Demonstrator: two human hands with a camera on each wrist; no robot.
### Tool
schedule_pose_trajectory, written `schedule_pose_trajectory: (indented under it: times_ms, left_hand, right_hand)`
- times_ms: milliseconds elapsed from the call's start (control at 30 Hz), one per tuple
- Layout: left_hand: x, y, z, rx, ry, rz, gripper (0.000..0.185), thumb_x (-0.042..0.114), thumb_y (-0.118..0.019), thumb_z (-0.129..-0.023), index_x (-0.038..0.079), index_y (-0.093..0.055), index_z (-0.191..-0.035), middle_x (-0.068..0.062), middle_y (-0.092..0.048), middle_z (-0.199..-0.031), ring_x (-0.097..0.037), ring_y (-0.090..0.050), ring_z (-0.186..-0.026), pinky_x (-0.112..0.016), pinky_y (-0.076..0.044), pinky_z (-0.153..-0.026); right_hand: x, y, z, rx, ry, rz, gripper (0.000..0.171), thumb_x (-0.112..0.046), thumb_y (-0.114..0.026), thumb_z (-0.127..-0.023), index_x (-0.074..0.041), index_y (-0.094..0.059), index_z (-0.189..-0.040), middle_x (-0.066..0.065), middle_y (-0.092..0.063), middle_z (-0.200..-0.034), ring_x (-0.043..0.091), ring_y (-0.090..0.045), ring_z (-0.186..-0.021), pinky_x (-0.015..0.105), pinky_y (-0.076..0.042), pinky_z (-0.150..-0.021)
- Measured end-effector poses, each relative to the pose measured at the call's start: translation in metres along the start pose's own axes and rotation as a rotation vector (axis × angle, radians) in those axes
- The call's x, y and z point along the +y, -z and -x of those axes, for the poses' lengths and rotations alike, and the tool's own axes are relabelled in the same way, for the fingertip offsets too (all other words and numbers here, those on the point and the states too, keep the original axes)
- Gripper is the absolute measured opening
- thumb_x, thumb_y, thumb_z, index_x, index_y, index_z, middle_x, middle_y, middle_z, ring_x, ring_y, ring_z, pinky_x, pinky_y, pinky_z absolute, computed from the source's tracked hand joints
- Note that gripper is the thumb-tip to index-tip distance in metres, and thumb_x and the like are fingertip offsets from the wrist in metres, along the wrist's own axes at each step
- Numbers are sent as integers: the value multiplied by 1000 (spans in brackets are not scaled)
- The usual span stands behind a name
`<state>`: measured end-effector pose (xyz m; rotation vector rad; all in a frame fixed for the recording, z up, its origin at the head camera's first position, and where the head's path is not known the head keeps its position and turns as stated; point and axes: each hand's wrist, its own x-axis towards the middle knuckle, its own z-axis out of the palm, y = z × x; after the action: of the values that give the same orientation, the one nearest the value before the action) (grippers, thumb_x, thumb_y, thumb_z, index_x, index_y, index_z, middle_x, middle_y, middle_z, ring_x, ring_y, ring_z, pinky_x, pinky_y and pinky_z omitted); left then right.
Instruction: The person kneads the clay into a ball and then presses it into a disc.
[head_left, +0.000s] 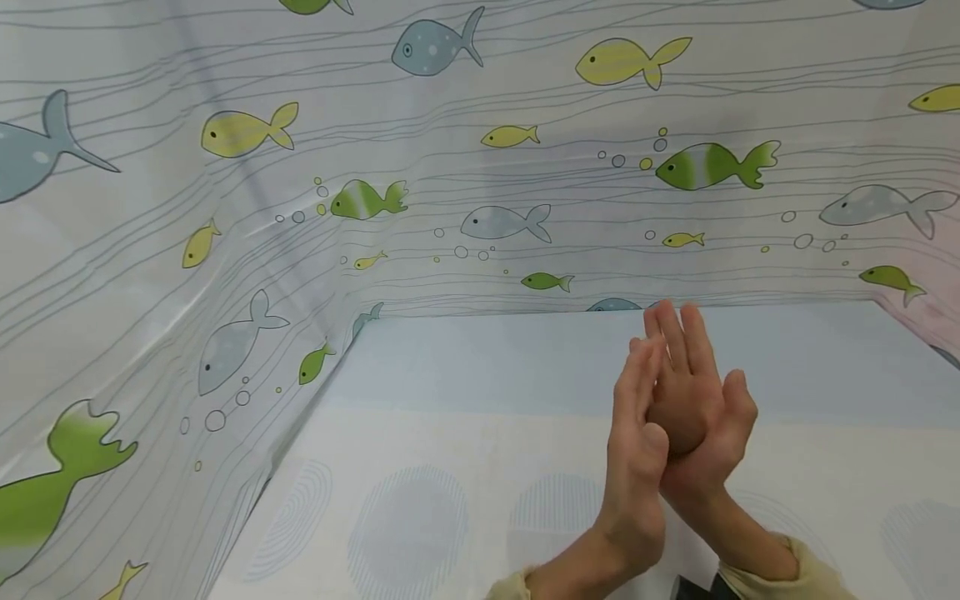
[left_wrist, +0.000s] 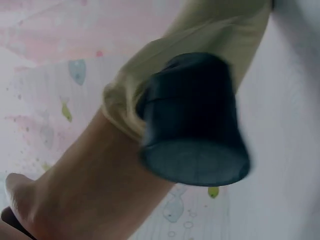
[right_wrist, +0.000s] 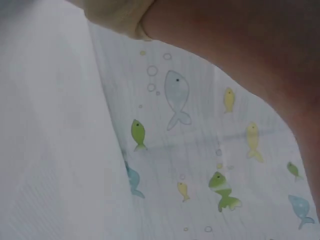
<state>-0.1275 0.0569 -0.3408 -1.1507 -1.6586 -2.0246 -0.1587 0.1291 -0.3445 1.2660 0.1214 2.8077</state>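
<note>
In the head view both bare hands are raised over the table, fingers pointing up and away. The left hand (head_left: 630, 450) is seen nearly edge-on, its palm turned toward the right hand and its thumb toward the camera. Slightly behind it, the right hand (head_left: 693, 417) shows its palm, with straight fingers and the thumb out to the right. The two hands overlap near the heels of the palms. No object shows in either hand. A forearm with a cream sleeve (left_wrist: 200, 30) and a dark wrist-worn device (left_wrist: 192, 115) fills much of the left wrist view.
The table (head_left: 450, 433) has a pale cover with a blue band and patterned circles. Behind it and along its left side hangs a white curtain (head_left: 420, 158) printed with fish and wavy lines. A pinkish stretch of curtain (head_left: 926, 275) is at the right.
</note>
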Motion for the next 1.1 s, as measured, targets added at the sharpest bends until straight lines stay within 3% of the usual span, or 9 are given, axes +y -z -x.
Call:
schedule_pose_trajectory:
  times_ms: [100,233,333,400,533,700,833,933,1100]
  left_hand:
    - [3,5,-4,30,9,14,60,40,-15,-105,14,-14,-158,-3,-19,-164,-26,-14,-152,-35,-13,-122]
    - [4,10,-8,96,16,12,58,34,-18,-104,12,-18,-158,-1,-25,-162,-25,-21,-150,-33,-16,-122]
    - [0,13,-9,161,30,-2,57,32,-21,-103,11,-25,-156,0,-32,-159,-23,-26,-148,-32,-19,-121]
    - [-5,15,-11,198,14,-13,55,28,-23,-104,9,-28,-154,-2,-35,-158,-23,-28,-148,-32,-20,-121]
    - [-15,20,-14,230,-18,-3,50,23,-23,-106,6,-29,-153,-8,-35,-157,-24,-26,-149,-34,-20,-121]
    - [-23,24,-15,207,-26,-5,50,23,-21,-109,6,-25,-155,-7,-28,-161,-23,-20,-151,-33,-19,-121]
    - [-27,27,-15,202,-59,-54,49,22,-21,-109,5,-26,-154,-7,-26,-161,-26,-15,-152,-34,-17,-122]
    - [-29,29,-16,218,-48,-70,49,24,-22,-109,5,-28,-154,-5,-29,-160,-25,-13,-152,-35,-16,-122]
    - [-33,35,-18,233,-12,-57,51,27,-21,-109,6,-26,-155,-4,-28,-161,-24,-11,-153,-36,-15,-122]
  right_hand:
    - [5,6,5,-68,-38,239,61,-33,-7,-104,-11,3,-160,5,-1,-167,14,3,-153,25,-6,-122]
    - [13,9,12,-131,-42,672,58,-29,-8,-106,-8,4,-159,5,-3,-167,12,-3,-153,21,-10,-120]
    - [17,8,17,-137,-39,903,57,-29,-8,-107,-9,0,-159,4,-8,-167,12,-7,-153,21,-12,-120]
    - [18,6,19,-141,-51,999,57,-29,-6,-106,-10,-1,-160,4,-8,-167,13,-7,-153,21,-14,-119]
    - [19,2,21,-168,-97,1032,57,-28,-1,-106,-12,2,-160,6,-4,-167,16,-4,-153,22,-15,-119]
    - [19,-3,20,-151,-143,1012,57,-26,5,-104,-13,4,-160,3,-5,-167,14,-5,-153,21,-16,-119]
    - [20,-5,20,-148,-141,1027,56,-21,5,-105,-9,4,-159,10,-7,-166,18,-8,-153,20,-15,-119]
    - [21,-5,22,-157,-127,1056,55,-14,4,-104,-4,3,-158,16,-8,-164,22,-10,-152,21,-15,-119]
    - [22,-6,27,-61,-172,1092,54,-16,-1,-106,-8,0,-159,11,-9,-165,18,-11,-152,23,-16,-120]
